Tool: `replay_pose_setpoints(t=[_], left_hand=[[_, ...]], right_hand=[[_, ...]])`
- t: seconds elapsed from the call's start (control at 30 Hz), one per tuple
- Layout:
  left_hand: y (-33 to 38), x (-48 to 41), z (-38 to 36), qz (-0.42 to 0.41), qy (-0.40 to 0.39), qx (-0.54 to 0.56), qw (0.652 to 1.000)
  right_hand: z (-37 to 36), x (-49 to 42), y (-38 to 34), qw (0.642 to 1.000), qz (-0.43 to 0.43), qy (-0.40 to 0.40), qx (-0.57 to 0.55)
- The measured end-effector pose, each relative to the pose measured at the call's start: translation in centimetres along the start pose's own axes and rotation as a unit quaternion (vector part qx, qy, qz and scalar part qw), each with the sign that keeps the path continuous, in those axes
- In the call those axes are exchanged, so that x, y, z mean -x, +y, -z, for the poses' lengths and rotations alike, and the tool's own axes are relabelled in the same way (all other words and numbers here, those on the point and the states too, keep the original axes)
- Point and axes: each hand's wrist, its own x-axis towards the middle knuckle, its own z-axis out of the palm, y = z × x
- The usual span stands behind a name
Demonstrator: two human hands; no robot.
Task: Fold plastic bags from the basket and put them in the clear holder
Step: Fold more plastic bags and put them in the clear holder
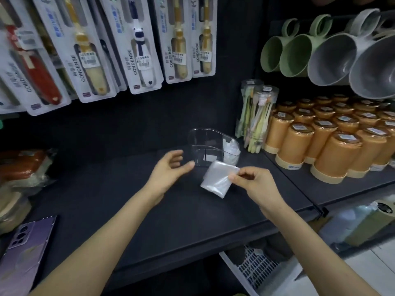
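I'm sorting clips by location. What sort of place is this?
Most likely a household-goods shop: carded toothbrush packs hang with price stickers, identical orange cups stand in labelled rows, and green and grey mugs lie nested in a row above them.

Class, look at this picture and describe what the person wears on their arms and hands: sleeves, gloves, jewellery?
Nothing shows. Both forearms are bare to the picture's lower edge, with no sleeve in view. The left hand and right hand are ungloved; no watch, bracelet or ring is visible.
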Motion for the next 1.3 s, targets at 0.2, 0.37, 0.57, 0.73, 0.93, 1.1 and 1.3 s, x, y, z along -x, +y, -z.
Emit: replay_pose_setpoints(t=[0.2,0.37,0.57,0.73,0.93,1.1,1.3], left_hand=[[1.6,-5.9,-2.5,0.084,0.015,0.049,0.995],[2.0,-7.7,-3.6,0.112,-0.035,0.085,0.989],[1.6,-6.2,-3.4,0.044,-0.072,0.099,0.991],[-0.4,-3.6,-2.6,-0.008,-0.079,0.091,0.993],[-1.9,0.1,-2.1,-0.046,-0.078,0.116,0.989],[-2.5,1.8,-1.8,-0.065,-0.074,0.123,0.988],[-2.7,3.0,-1.8,-0.081,-0.052,0.119,0.988]], right_hand=[[2.5,-1.1,1.7,0.998,-0.033,0.046,0.017],[3.3,-1.0,2.3,0.997,-0.049,0.041,0.039],[3.7,-0.7,1.2,0.997,-0.057,0.021,0.040],[4.6,-0.8,-1.8,0.999,-0.038,-0.008,-0.036],[3.0,-3.1,-3.8,0.997,-0.035,-0.038,0.056],[0.4,-3.4,-3.5,0.945,0.020,0.007,0.325],[-2.5,-2.1,-2.0,0.846,0.185,0.172,0.470]])
